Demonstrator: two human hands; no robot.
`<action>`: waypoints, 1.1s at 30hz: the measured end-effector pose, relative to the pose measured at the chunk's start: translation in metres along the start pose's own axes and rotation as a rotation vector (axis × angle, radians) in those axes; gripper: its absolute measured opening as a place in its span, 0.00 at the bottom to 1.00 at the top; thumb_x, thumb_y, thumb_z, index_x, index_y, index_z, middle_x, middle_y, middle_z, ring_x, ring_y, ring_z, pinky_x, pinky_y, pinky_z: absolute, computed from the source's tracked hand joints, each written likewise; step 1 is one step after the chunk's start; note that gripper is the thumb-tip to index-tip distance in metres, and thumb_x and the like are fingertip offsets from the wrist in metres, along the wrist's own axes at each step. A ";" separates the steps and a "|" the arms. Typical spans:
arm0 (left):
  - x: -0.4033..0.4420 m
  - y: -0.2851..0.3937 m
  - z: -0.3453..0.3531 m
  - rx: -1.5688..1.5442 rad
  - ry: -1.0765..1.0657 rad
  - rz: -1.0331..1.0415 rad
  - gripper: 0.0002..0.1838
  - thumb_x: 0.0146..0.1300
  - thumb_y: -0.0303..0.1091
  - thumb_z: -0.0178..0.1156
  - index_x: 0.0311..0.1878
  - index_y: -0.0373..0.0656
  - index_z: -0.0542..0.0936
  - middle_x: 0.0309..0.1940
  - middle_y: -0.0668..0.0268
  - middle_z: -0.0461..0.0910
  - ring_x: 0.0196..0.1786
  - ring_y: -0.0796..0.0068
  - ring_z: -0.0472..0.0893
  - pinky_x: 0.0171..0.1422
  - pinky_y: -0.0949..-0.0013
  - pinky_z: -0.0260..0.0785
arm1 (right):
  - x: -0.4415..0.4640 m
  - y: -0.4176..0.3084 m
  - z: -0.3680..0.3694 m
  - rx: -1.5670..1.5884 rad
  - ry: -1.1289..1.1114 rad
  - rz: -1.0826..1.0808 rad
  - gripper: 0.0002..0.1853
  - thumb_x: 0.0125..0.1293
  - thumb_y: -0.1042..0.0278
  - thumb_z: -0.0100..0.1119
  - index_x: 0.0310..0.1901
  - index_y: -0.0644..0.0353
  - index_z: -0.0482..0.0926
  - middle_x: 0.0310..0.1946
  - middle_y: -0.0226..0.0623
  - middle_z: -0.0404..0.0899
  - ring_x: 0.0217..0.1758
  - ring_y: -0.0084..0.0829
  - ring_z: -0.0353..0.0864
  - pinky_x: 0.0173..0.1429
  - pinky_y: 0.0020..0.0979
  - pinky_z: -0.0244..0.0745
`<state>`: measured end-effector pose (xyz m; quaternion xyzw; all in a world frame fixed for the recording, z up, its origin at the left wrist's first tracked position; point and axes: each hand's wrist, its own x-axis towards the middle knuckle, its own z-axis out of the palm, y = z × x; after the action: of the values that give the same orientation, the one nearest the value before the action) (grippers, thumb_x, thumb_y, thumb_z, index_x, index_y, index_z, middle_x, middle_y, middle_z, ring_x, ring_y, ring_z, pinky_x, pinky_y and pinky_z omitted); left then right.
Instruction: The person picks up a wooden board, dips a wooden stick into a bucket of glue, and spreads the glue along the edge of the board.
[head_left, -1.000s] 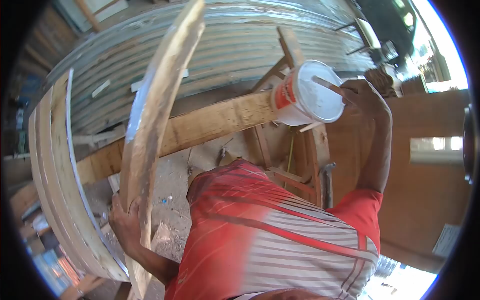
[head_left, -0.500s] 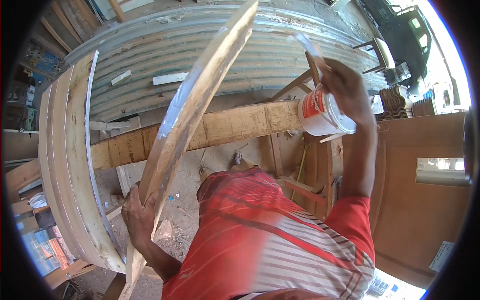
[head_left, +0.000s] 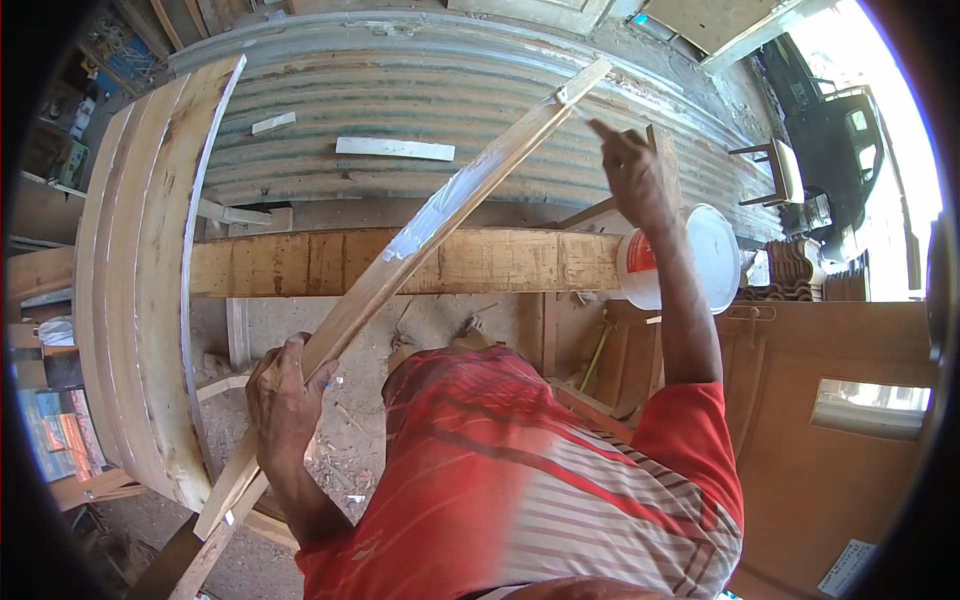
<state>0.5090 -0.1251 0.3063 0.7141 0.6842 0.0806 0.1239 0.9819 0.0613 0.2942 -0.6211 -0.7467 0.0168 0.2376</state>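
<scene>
My left hand (head_left: pixel 285 400) is closed around the lower part of a long wooden strip (head_left: pixel 350 305), which slants up to the right across a beam. A whitish paste (head_left: pixel 440 215) coats part of the strip's upper face. A second wooden piece (head_left: pixel 205 560) lies under its lower end. My right hand (head_left: pixel 640 185) is raised near the far end of the strip, fingers curled with one stretched forward. The pale flat tool seen in it earlier is barely distinguishable now. Below my right forearm stands a white bucket (head_left: pixel 715 255) with a red label.
The rough wooden beam (head_left: pixel 500 260) runs across in front of me. Several curved boards (head_left: pixel 150 270) stand glued side by side at the left. Corrugated sheets (head_left: pixel 300 100) lie beyond, with loose white offcuts (head_left: pixel 395 149). At the right are a wooden door (head_left: pixel 850 340) and a chair (head_left: pixel 780 175).
The strip's far end has dropped and swung right. My right hand has moved from above the bucket leftward toward that end, and the tool's pale blade no longer shows clearly.
</scene>
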 end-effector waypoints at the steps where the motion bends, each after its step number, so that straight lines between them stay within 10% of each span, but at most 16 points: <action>1: 0.001 0.002 -0.001 -0.007 -0.001 0.000 0.25 0.60 0.37 0.76 0.58 0.38 0.80 0.42 0.48 0.86 0.47 0.44 0.85 0.53 0.48 0.75 | -0.007 -0.008 -0.001 -0.026 -0.018 -0.059 0.23 0.72 0.76 0.59 0.66 0.45 0.83 0.38 0.43 0.83 0.39 0.48 0.86 0.43 0.47 0.81; 7: 0.006 -0.002 -0.001 -0.014 -0.019 0.015 0.26 0.60 0.38 0.76 0.58 0.37 0.80 0.43 0.46 0.86 0.48 0.43 0.85 0.53 0.47 0.76 | 0.000 -0.016 -0.014 -0.025 0.021 0.024 0.21 0.76 0.73 0.57 0.67 0.46 0.83 0.43 0.46 0.84 0.44 0.48 0.86 0.55 0.45 0.79; 33: 0.009 -0.002 -0.004 -0.015 -0.009 0.053 0.24 0.62 0.39 0.75 0.55 0.38 0.79 0.41 0.51 0.86 0.48 0.48 0.85 0.53 0.48 0.75 | -0.030 -0.040 0.023 -0.120 0.033 -0.239 0.29 0.67 0.83 0.56 0.69 0.53 0.81 0.38 0.40 0.80 0.38 0.39 0.83 0.43 0.42 0.82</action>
<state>0.5063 -0.1156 0.3087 0.7314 0.6639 0.0858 0.1301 0.9402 0.0302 0.2761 -0.5408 -0.8111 -0.0666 0.2128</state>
